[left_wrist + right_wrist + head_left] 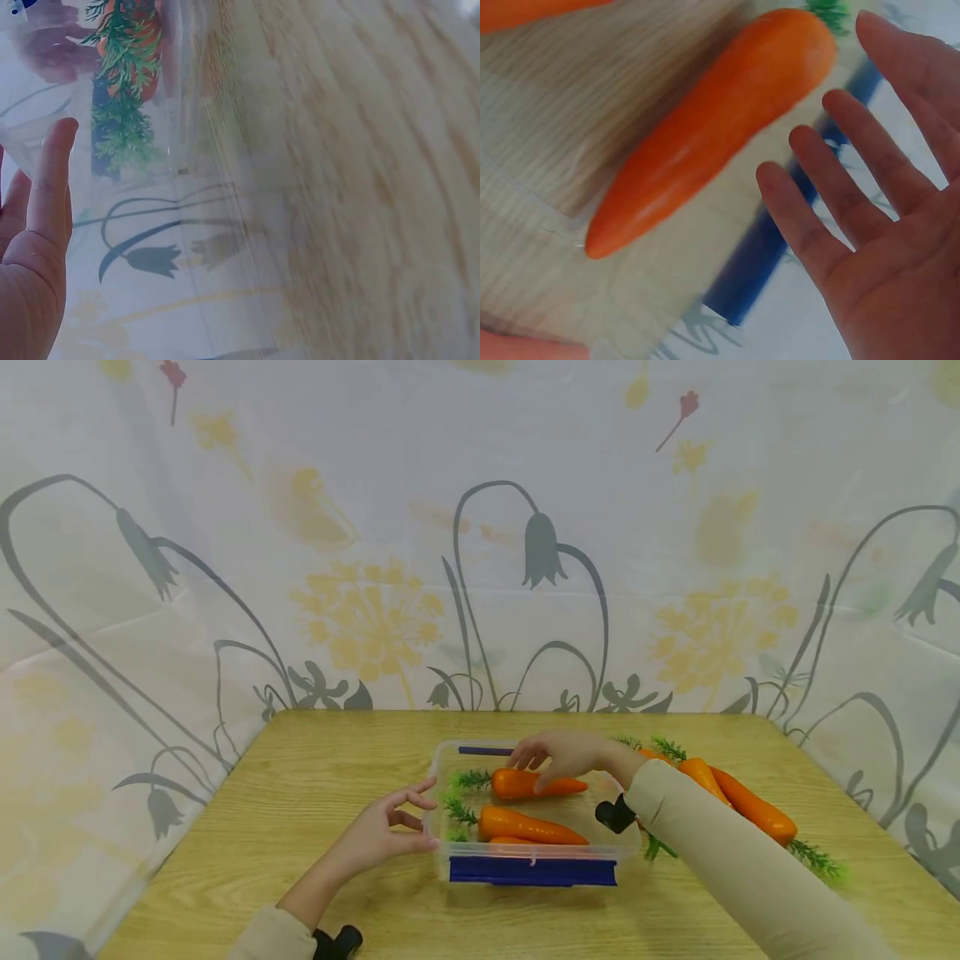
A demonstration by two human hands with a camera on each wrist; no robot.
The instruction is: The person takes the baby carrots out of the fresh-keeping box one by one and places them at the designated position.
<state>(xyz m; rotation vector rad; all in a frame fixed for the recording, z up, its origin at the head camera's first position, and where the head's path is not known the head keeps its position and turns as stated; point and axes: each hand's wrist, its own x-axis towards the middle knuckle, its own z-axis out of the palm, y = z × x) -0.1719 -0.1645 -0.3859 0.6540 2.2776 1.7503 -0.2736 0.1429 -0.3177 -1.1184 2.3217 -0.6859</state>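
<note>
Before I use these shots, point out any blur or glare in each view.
Head: mostly clear, small glints on the carrots. Left wrist: the table is blurred, pale at top right; the left hand looks sharper. Right wrist: slightly soft and dim, no harsh glare.

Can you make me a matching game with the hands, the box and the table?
Things:
1. left hand
2. right hand
3. box
4. table

Clues:
A. see-through, with a blue strip in front
B. over a carrot
C. wood-patterned, under the box
D. at the box's left end

Pairs: 1-D, 2-B, 3-A, 4-C
</note>
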